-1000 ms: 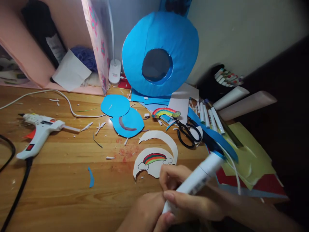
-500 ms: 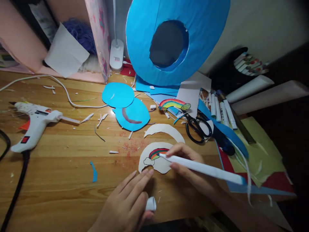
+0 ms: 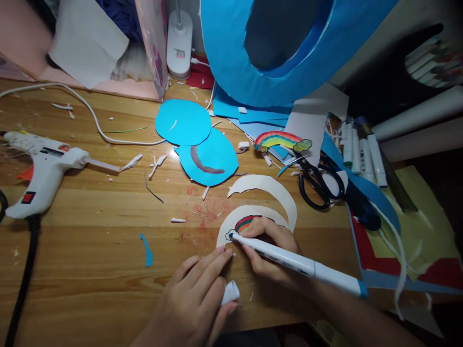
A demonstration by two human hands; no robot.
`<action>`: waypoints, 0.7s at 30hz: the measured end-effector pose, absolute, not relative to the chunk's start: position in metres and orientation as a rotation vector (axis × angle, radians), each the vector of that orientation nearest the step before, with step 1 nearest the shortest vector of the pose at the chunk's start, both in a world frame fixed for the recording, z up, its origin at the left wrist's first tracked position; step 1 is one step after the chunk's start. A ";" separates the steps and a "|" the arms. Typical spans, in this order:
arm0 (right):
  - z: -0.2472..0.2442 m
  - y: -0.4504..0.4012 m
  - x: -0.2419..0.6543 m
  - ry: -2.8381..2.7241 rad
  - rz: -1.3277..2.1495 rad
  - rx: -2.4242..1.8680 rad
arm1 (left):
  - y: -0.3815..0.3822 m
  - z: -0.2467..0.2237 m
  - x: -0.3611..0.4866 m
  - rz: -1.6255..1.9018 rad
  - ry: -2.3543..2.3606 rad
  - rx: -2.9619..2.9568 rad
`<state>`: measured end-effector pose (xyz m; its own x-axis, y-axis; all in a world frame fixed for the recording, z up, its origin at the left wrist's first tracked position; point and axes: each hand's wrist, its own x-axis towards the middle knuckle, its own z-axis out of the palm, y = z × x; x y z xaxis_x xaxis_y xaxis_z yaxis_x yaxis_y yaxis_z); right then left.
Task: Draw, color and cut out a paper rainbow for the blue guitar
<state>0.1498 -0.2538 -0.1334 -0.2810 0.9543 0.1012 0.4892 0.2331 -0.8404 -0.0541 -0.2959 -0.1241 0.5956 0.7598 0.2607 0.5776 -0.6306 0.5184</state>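
My right hand (image 3: 277,248) is closed around a white marker (image 3: 300,262) with a blue end. The marker's dark tip touches the small outlined cloud at the left foot of a drawn rainbow (image 3: 246,222). This drawing is on a cut piece of off-white paper (image 3: 223,232), partly covered by my right fingers. With its fingertips on the paper's lower left edge, my left hand (image 3: 191,294) also keeps a white marker cap (image 3: 230,292) between thumb and fingers. A curved off-white paper strip (image 3: 269,183) lies just behind the drawing.
Black-handled scissors (image 3: 318,185) and a coloured rainbow cutout (image 3: 278,140) lie behind, near several markers (image 3: 365,152). Blue paper rounds (image 3: 183,123) sit mid-table. A glue gun (image 3: 45,166) is at left. A large blue ring (image 3: 227,62) stands at the back.
The marker tip has moved left and down from the rainbow's stripes to the cloud. My left hand still holds the cap by the paper's edge. The whole view has shifted and come closer.
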 end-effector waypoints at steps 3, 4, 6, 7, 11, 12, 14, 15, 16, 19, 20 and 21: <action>-0.134 -0.252 0.149 -1.939 0.904 -1.272 | -0.295 -0.124 -0.054 0.660 1.070 2.423; -0.134 -0.252 0.149 -1.949 0.898 -1.260 | -0.295 -0.124 -0.054 0.657 1.068 2.416; -0.134 -0.252 0.149 -1.959 0.898 -1.250 | -0.295 -0.124 -0.054 0.645 1.066 2.403; -0.134 -0.252 0.150 -1.961 0.904 -1.252 | -0.294 -0.123 -0.054 0.652 1.067 2.399; -0.135 -0.253 0.151 -1.962 0.942 -1.262 | -0.293 -0.121 -0.055 0.674 1.082 2.375; -0.135 -0.254 0.151 -1.952 0.950 -1.271 | -0.293 -0.121 -0.055 0.675 1.084 2.370; -0.135 -0.253 0.150 -1.936 0.951 -1.291 | -0.294 -0.123 -0.055 0.659 1.080 2.359; -0.134 -0.253 0.150 -1.941 0.948 -1.290 | -0.294 -0.124 -0.054 0.679 1.081 2.352; -0.134 -0.253 0.149 -1.950 0.942 -1.281 | -0.295 -0.126 -0.054 0.710 1.088 2.341; -0.132 -0.252 0.149 -1.965 0.938 -1.270 | -0.297 -0.130 -0.051 0.828 1.114 2.313; -0.132 -0.252 0.149 -1.962 0.940 -1.273 | -0.297 -0.130 -0.051 0.822 1.111 2.316; -0.132 -0.252 0.149 -1.962 0.943 -1.271 | -0.296 -0.130 -0.051 0.784 1.098 2.325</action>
